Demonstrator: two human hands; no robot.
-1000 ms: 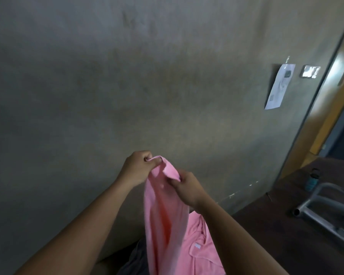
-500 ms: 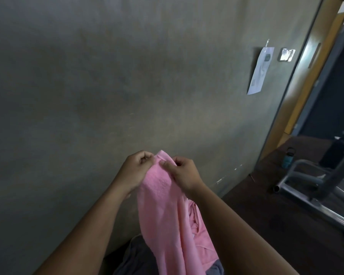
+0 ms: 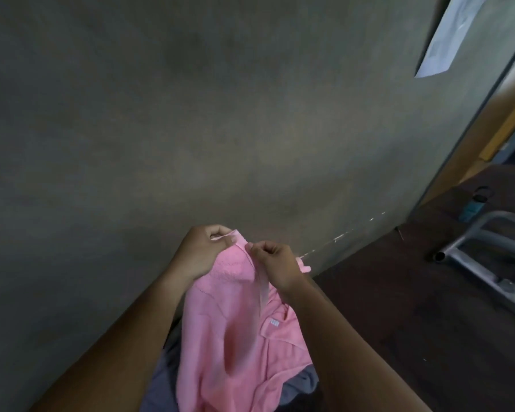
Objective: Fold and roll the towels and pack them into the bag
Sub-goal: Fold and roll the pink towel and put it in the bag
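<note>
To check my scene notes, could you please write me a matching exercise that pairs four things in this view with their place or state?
Things:
1. pink towel
2. sheet of paper
3. bottle
4. metal frame

Places or states:
A. fixed high on the wall, upper right
B. grey tubing, resting on the dark floor at the right edge
C. pinched at its top edge by the left hand and right hand
D. teal, on the floor at the wall's far end

Pairs: 1-C, 2-A, 3-D, 4-B
</note>
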